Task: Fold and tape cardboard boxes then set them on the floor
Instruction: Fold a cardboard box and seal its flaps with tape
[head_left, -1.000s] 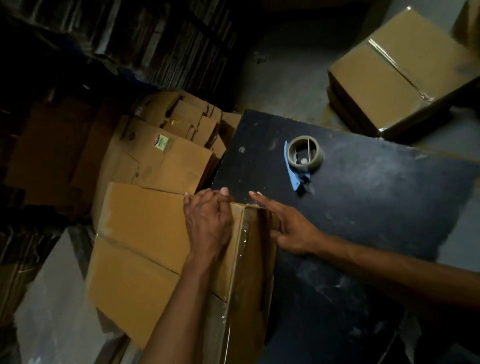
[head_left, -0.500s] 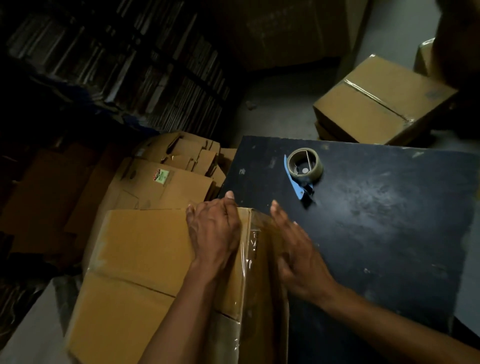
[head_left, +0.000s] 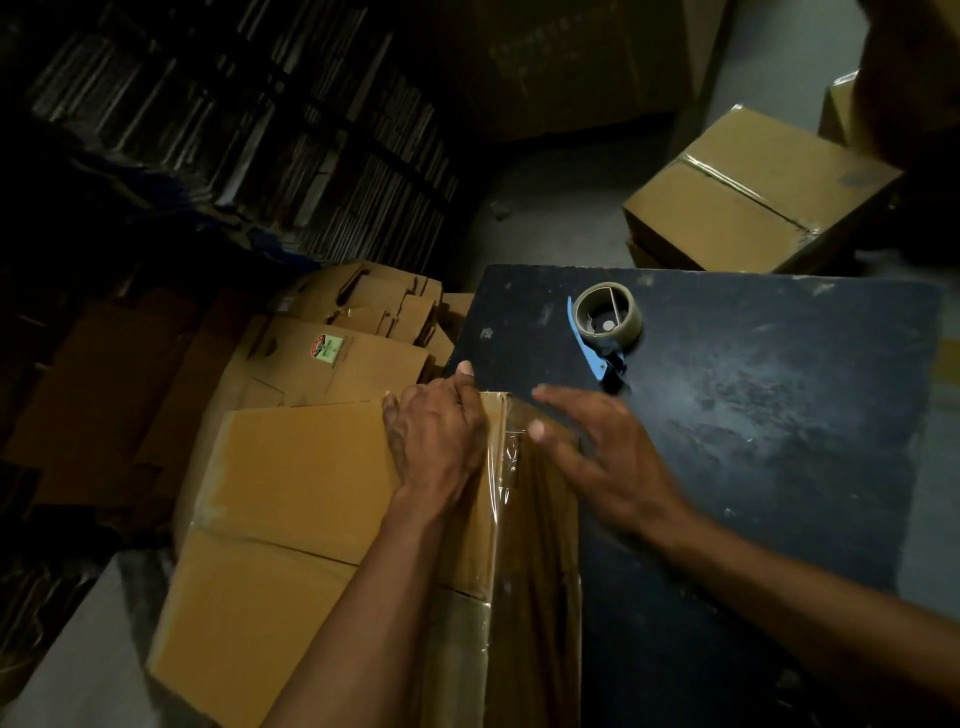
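Nearest you: the cardboard box (head_left: 311, 499), standing on edge against the near-left corner of the black table (head_left: 779, 441), broad face turned left, narrow taped side (head_left: 535, 519) turned up and right; its long axis runs from your body away toward the far table edge. On it: your left hand (head_left: 436, 441), fingers curled loosely over the top far corner of the broad face, thumb tip reaching the table edge, pressing rather than gripping as far as can be told. Just right of it: your right hand (head_left: 602, 457), flat, fingers straight and spread, laid over the clear tape (head_left: 511, 457) on the narrow side, holding nothing. Item the next move turns on: the tape dispenser (head_left: 605, 325), blue-handled, lying on the table just beyond your right fingertips, handle pointing back toward you; the right hand is plainly the nearer one, the left is occupied steadying the box. Beyond, left of the table: a heap of flattened cartons (head_left: 353, 332). Farthest: a finished taped box (head_left: 753, 202) on the floor (head_left: 545, 218) past the table's far edge, marking where this one would likely go.
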